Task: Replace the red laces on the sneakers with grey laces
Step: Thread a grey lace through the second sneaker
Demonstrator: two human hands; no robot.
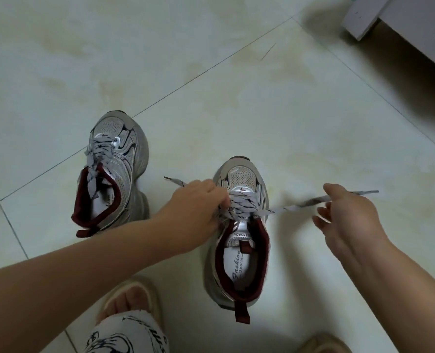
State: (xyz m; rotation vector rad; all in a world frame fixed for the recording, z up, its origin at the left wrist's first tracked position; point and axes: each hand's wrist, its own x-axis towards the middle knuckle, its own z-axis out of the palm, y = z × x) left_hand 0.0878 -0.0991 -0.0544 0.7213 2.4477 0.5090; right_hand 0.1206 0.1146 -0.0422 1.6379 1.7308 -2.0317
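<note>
The words "Fashion Sports" are being shown in dark letters on the white insole [239, 267] inside the near shoe [239, 238]. A small label with upside-down letters is being seen on its silver tongue [239, 231], but only part of it can be read. Black marks are printed on the white trouser leg [124, 335] at the bottom, and they are too cut off to be read.

Two grey and silver shoes with dark red lining are being kept on the pale tiled floor [211, 72], well apart from each other. The far shoe [114, 171] is being laced with a grey lace [98, 154], and the ends are tucked down inside its opening.

The near shoe is being laced with another grey speckled lace [241, 207]. One end of it is being gripped by the left hand [198, 200], whose fingers are curled right beside the eyelets, and the lace tip [173, 180] is sticking out past the knuckles. The other end [300, 203] is being pulled out sideways and pinched by the right hand [346, 215], with the other fingers loosely spread.

A foot in a tan slipper [132, 296] is being rested on the floor near the shoe's heel. A white piece of furniture [369, 19] is being seen in the top corner.
</note>
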